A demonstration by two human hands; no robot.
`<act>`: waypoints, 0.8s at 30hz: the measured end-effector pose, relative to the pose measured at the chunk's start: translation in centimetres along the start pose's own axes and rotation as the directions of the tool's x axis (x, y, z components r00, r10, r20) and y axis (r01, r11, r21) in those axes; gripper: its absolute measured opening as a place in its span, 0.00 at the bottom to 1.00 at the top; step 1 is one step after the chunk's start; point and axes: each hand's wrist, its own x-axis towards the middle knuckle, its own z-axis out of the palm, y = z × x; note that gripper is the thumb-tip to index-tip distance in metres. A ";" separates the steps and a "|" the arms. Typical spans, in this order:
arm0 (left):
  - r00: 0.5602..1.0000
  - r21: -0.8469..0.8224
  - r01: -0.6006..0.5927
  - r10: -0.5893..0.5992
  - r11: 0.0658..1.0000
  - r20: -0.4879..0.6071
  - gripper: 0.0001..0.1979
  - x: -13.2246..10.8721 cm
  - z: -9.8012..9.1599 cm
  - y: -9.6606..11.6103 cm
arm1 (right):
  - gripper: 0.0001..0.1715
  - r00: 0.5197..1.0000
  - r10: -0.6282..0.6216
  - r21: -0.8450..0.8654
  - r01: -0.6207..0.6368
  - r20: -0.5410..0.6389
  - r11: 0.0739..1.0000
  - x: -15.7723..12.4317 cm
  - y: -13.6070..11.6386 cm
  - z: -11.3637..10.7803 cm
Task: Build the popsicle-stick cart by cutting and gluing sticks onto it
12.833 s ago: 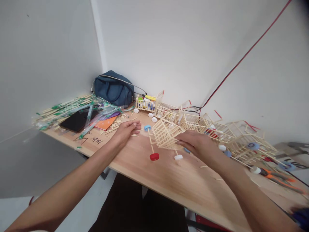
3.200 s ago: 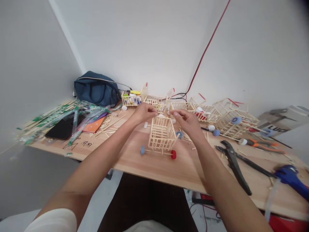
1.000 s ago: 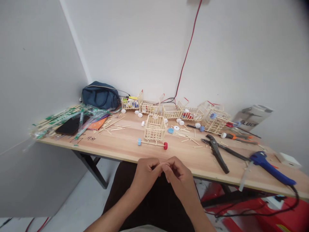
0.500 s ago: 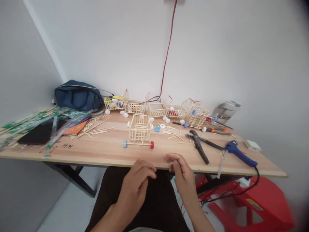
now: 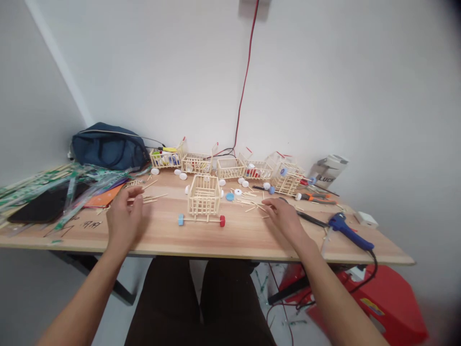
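My left hand (image 5: 124, 221) is over the left of the wooden table, its thumb and fingers apart, beside loose thin wooden sticks (image 5: 154, 197). My right hand (image 5: 286, 221) reaches over the right side, fingers loosely bent at another scatter of sticks (image 5: 250, 201); none is visibly lifted. Between my hands stands a small cart made of sticks (image 5: 203, 196), with white round wheels at its sides. At its near end lies a stick axle with a light blue cap (image 5: 180, 220) at one end and a red cap (image 5: 222, 221) at the other.
Several similar stick carts (image 5: 230, 168) line the wall. A blue bag (image 5: 110, 146), a dark phone-like slab (image 5: 46, 204) and plastic-wrapped sticks lie left. Pliers (image 5: 317, 198), a blue glue gun (image 5: 351, 229) and a white box (image 5: 366, 219) are right. A red stool (image 5: 389, 298) stands below.
My hands have moved apart from near the table's front edge: the left went left and forward to the sticks, the right went right and forward. The cart stays in place.
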 end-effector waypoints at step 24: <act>0.993 -0.011 0.120 -0.119 0.993 0.017 0.14 -0.4 0.1 -0.6 | 0.10 0.994 -0.100 0.018 0.101 -0.045 0.995 1.9 -0.4 2.2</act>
